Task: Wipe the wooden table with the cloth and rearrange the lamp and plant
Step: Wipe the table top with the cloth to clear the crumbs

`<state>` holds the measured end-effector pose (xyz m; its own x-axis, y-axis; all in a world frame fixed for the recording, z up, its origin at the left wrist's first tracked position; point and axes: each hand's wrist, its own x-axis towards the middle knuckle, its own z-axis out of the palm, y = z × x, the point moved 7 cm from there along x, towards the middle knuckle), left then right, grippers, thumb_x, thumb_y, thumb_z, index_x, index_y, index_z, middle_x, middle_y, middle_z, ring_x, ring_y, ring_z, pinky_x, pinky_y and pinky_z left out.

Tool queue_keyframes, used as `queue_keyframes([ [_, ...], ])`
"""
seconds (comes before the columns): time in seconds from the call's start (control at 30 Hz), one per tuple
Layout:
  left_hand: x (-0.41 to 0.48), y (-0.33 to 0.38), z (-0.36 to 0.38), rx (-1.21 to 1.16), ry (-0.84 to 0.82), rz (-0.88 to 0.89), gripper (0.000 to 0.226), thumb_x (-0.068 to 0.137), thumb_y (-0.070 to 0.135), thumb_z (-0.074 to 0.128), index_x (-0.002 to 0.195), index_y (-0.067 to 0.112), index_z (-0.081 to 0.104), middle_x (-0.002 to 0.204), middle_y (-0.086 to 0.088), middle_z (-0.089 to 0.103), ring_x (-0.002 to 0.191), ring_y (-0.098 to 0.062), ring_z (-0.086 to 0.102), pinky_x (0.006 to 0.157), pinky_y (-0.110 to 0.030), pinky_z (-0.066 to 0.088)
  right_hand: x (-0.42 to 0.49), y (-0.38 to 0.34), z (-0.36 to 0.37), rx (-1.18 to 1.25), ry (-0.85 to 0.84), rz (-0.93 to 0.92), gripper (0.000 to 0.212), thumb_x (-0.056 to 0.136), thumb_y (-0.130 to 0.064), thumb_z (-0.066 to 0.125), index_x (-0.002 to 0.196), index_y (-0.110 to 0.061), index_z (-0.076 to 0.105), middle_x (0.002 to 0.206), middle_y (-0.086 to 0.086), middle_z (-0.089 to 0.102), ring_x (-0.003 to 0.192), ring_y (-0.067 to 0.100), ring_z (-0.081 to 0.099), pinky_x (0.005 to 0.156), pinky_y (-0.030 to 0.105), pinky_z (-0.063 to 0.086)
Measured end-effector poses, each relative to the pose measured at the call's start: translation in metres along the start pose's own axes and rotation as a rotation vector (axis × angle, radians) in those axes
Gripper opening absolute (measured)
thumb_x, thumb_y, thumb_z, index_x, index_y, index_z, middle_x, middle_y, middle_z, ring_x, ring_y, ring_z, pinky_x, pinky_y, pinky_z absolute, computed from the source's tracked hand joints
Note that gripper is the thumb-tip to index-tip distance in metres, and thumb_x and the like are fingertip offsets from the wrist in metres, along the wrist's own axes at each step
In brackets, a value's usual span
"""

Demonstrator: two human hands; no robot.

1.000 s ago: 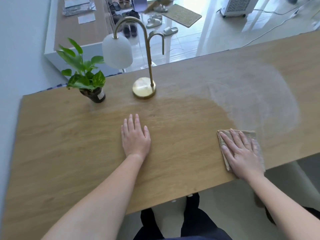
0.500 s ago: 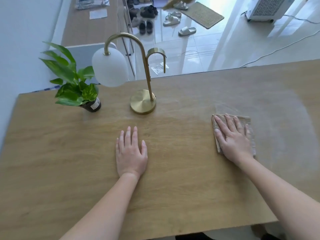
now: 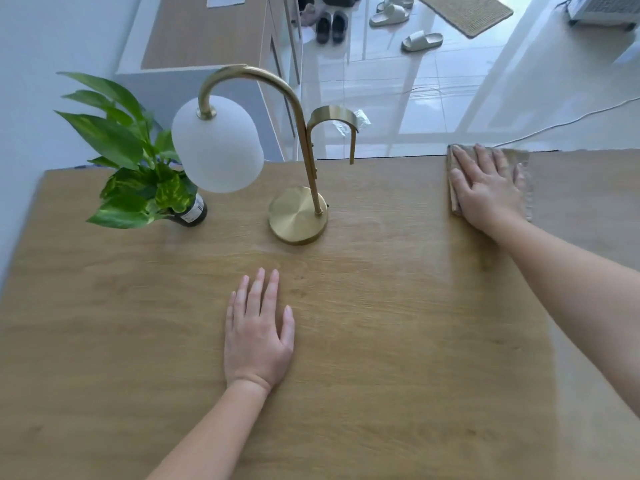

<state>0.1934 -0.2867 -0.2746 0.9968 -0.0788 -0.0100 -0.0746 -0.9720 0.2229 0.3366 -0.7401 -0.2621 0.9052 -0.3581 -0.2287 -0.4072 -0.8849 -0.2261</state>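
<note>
My right hand (image 3: 486,187) lies flat with straight fingers on a folded beige cloth (image 3: 522,168), pressing it onto the wooden table (image 3: 398,323) at the far edge on the right. Flat on the table near the middle rests my left hand (image 3: 258,336), holding nothing. A brass lamp (image 3: 298,216) with a white globe shade stands at the back, left of the cloth. A small green plant in a dark pot (image 3: 192,213) stands left of the lamp, its leaves partly behind the shade.
Beyond the table's far edge the tiled floor lies lower, with slippers (image 3: 420,39), a doormat (image 3: 464,12) and a white cable (image 3: 571,121). A white cabinet with a wooden top (image 3: 204,32) stands behind the plant. A wall runs along the left.
My right hand has slid the cloth away from me, from the near edge up to the far edge of the table. My left hand, the lamp and the plant have stayed put.
</note>
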Motion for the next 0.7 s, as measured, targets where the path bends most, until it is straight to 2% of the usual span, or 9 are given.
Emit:
queue_keyframes([
  [0.1, 0.001, 0.000, 0.000, -0.001, 0.004, 0.003, 0.066, 0.105, 0.047, 0.039, 0.167, 0.026, 0.034, 0.173, 0.001, 0.033, 0.163, -0.023, 0.019, 0.134, -0.045, 0.012, 0.019, -0.001, -0.001, -0.009, -0.003, 0.006, 0.058, 0.106, -0.066, 0.017, 0.164, -0.057, 0.016, 0.178, -0.012, 0.011, 0.165, 0.019, 0.002, 0.131, 0.053, -0.004],
  [0.27, 0.001, 0.001, -0.003, 0.003, -0.008, -0.001, 0.066, 0.105, 0.048, 0.037, 0.167, 0.027, 0.034, 0.173, 0.001, 0.032, 0.163, -0.022, 0.019, 0.134, -0.044, 0.010, 0.000, 0.003, 0.006, 0.004, -0.015, -0.047, 0.058, 0.106, -0.067, 0.016, 0.163, -0.061, 0.008, 0.179, -0.014, 0.005, 0.165, 0.019, -0.001, 0.131, 0.054, -0.005],
  [0.43, 0.001, 0.002, -0.004, 0.006, -0.009, -0.001, 0.066, 0.105, 0.049, 0.035, 0.167, 0.027, 0.034, 0.173, 0.000, 0.033, 0.162, -0.024, 0.020, 0.133, -0.047, 0.014, -0.080, 0.025, 0.022, -0.017, 0.002, -0.093, 0.057, 0.106, -0.068, 0.015, 0.162, -0.061, 0.011, 0.178, -0.018, 0.006, 0.165, 0.016, 0.001, 0.132, 0.053, -0.003],
  [0.7, -0.002, 0.003, -0.009, -0.017, 0.016, 0.006, 0.067, 0.104, 0.047, 0.034, 0.165, 0.022, 0.037, 0.171, -0.006, 0.037, 0.160, -0.029, 0.025, 0.132, -0.050, 0.018, -0.214, 0.071, 0.045, -0.016, -0.003, -0.021, 0.057, 0.104, -0.071, 0.010, 0.160, -0.066, 0.007, 0.177, -0.020, 0.003, 0.165, 0.012, -0.001, 0.132, 0.052, -0.006],
])
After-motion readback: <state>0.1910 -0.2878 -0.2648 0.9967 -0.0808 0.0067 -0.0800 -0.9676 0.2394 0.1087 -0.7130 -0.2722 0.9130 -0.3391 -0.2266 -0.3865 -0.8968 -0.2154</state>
